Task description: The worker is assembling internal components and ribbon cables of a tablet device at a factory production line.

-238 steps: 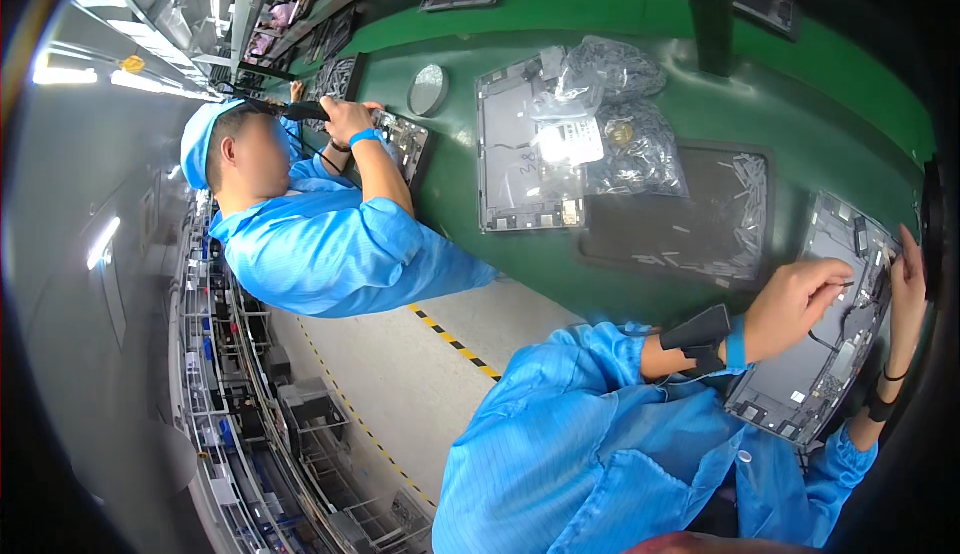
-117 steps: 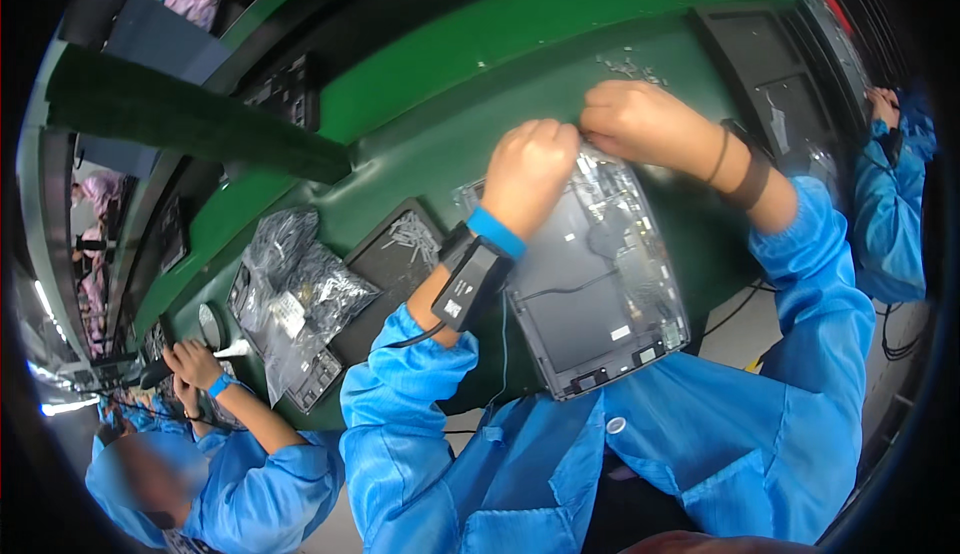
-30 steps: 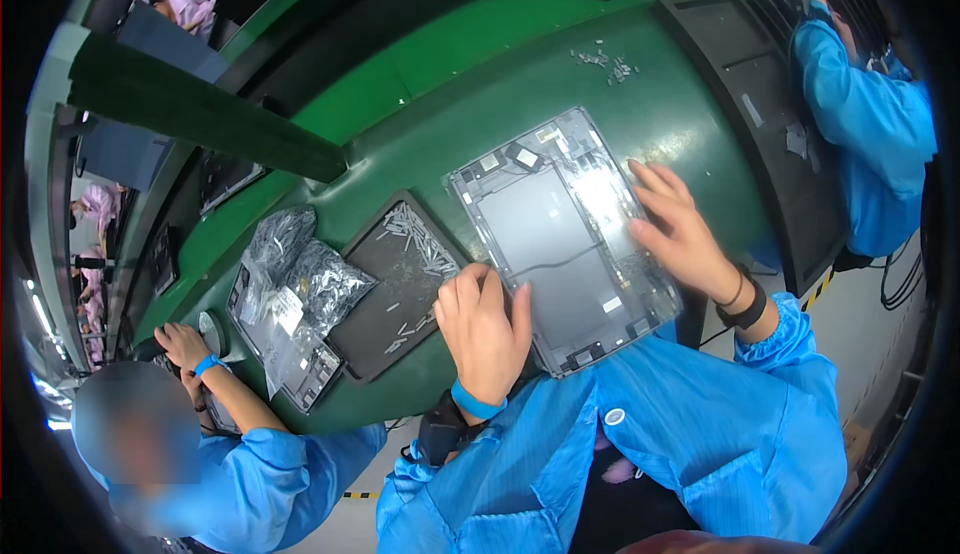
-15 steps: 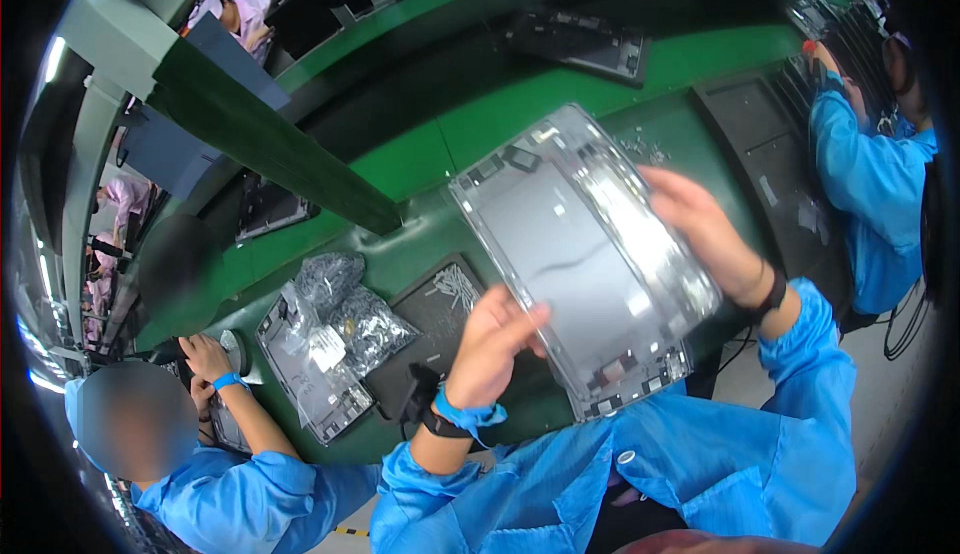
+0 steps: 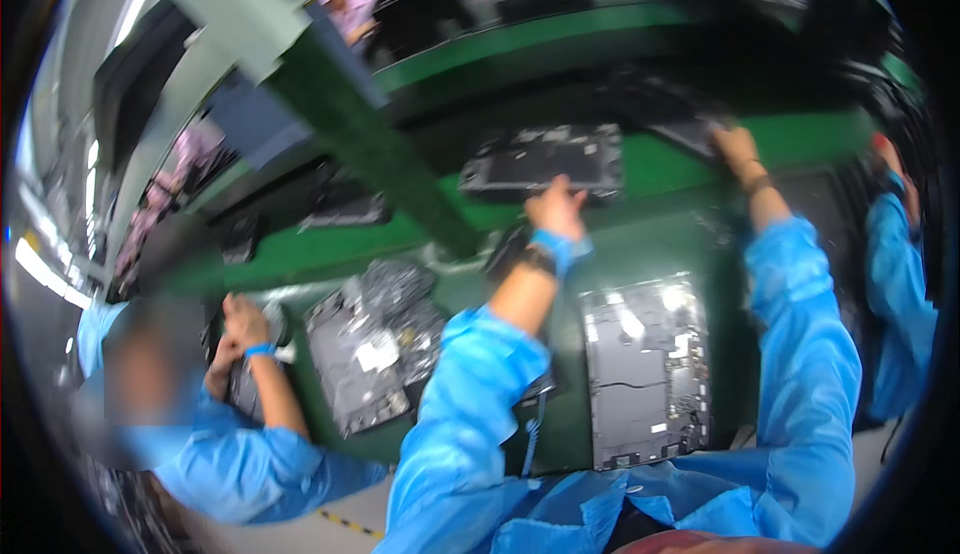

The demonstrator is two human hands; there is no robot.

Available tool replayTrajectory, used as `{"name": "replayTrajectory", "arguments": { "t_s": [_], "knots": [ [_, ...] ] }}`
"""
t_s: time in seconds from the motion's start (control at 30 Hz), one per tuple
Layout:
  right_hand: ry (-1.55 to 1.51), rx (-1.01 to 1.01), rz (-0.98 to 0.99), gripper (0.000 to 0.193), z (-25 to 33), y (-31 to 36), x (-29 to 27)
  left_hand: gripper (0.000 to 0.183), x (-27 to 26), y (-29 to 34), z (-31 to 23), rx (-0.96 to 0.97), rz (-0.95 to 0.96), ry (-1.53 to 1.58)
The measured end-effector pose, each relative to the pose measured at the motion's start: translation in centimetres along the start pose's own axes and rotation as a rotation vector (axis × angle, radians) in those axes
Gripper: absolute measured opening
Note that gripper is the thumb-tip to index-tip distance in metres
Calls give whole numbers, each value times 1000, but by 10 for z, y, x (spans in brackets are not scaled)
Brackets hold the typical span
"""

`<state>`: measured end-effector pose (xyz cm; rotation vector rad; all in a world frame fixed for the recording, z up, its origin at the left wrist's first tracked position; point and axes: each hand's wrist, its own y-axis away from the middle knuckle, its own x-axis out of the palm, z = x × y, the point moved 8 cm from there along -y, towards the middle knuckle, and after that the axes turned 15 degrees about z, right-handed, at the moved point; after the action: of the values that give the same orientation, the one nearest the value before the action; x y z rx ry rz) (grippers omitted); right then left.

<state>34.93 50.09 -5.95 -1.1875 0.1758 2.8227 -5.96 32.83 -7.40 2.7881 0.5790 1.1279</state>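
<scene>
My left hand [image 5: 558,211] reaches out to the near edge of a grey laptop shell [image 5: 540,162] lying on the bright green strip. Its fingers look apart and touch or nearly touch that edge, though motion blurs them. Farther right, my right hand [image 5: 740,154] is closed on the end of a dark, flat laptop part [image 5: 685,136], which slants across the strip. Between my forearms, a grey laptop shell [image 5: 630,354] with a thin black line across its inside lies on the dark green table.
Left of my arm is another laptop shell [image 5: 345,374] with clear plastic bags [image 5: 400,299] on it. A green pillar [image 5: 385,144] rises beyond. A co-worker's hands [image 5: 245,329] are at the far left; another blue sleeve [image 5: 900,274] is at the right.
The shell that both my hands held now lies on the table. My hands have moved forward to the green strip, my right one gripping a dark part. The view has turned.
</scene>
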Motion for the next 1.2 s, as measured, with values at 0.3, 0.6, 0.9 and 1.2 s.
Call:
{"name": "replayTrajectory", "arguments": {
  "t_s": [0.3, 0.6, 0.9, 1.2],
  "knots": [
    [-1128, -7, -160, 24, 2, -1, -6, 40, 25, -72, -2, -33, 101, 118],
    [-1216, -225, 68, 5, 46, 184, -54, 83, 100, 45, 31, -359, 383, 24],
    [-1121, -193, -42, 54, 31, 430, -45, 48, 53, 231, 11, -321, 628, -31],
    [501, -918, 116, 37, 151, 405, -43, 57, -26, 296, 1, -474, 723, -326]
  ]
}}
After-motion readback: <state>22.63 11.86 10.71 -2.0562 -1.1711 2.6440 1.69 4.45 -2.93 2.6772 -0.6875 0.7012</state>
